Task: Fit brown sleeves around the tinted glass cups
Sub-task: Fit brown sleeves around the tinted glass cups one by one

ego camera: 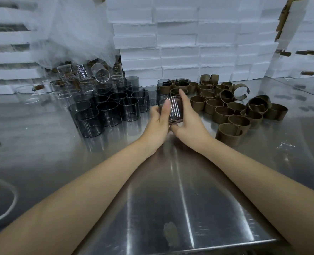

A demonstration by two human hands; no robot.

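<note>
The left hand (159,119) and right hand (189,122) both grip one cup (174,109). It is dark, round, see-through and tipped, with bright shiny lines.

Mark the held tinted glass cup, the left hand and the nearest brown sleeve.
tinted glass cup (175,111), head view, side wall.
left hand (158,123), head view, below the thumb.
nearest brown sleeve (228,138), head view, outer wall.
</note>
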